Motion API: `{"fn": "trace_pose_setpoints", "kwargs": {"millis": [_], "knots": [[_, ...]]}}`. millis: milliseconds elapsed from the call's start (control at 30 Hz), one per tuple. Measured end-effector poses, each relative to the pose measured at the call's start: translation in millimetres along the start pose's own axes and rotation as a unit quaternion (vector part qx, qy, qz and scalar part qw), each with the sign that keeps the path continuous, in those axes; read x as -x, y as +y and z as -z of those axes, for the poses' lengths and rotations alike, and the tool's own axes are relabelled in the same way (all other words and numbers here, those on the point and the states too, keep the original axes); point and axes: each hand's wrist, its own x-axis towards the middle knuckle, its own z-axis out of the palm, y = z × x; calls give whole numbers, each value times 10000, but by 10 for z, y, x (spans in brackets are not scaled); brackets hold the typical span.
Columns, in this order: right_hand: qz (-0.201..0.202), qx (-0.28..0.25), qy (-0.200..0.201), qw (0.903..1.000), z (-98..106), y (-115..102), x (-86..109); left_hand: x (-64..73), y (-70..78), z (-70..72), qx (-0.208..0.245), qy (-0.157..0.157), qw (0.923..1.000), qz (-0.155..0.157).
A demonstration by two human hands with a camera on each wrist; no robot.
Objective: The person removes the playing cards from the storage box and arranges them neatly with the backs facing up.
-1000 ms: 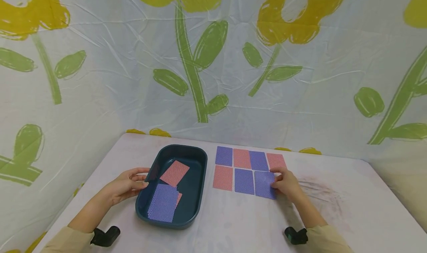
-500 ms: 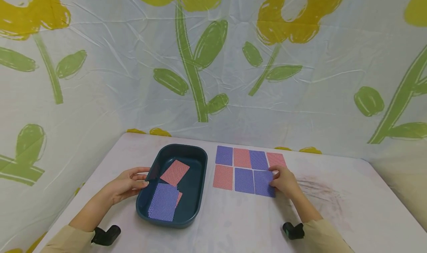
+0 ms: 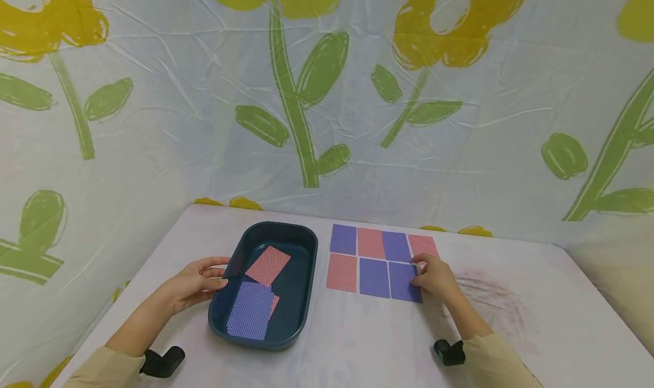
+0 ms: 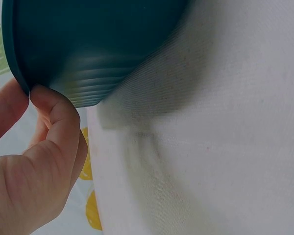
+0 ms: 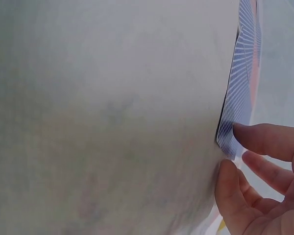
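My left hand pinches the left rim of a dark teal tray; the left wrist view shows thumb and fingers on either side of its wall. Inside lie a red-backed playing card and a small overlapping pile with a blue-backed card on top. My right hand is at the right end of the lower row, touching a blue-backed playing card. In the right wrist view, one fingertip overlaps the card's patterned back and another is right beside its edge, the two spread apart.
Left of the touched card lie another blue-backed card and a red-backed card. Behind them runs a row of alternating blue and red cards. The white table meets a flower-printed cloth at the back.
The touched blue card has shifted slightly left and away, closer to its neighbour, and my right hand moved with it. The left hand and tray have stayed put.
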Motion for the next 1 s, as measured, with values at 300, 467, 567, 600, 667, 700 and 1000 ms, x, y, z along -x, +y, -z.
{"fn": "trace_pose_setpoints", "kwargs": {"millis": [300, 467, 567, 600, 667, 700, 1000], "knots": [[10, 223, -140, 9997, 15, -43, -42, 0, -10, 5, 50, -75, 9999, -46], [220, 419, -106, 9988, 20, -150, -97, 1, -24, 12, 79, -163, 9998, -105], [303, 295, -110, 9990, 33, -244, -132, -3, -26, 14, 81, -154, 9998, -104], [277, 197, -156, 9993, 35, -279, -145, -2, -25, 13, 78, -137, 9998, -92], [235, -42, -300, 9993, 37, -359, -173, -3, -24, 15, 65, -114, 9999, -83], [227, -144, -384, 9989, 38, -407, -188, -4, -23, 15, 62, -95, 9999, -74], [-61, -1281, -1012, 9866, -8, -910, -315, -4, -11, 12, 25, -57, 10000, -55]]}}
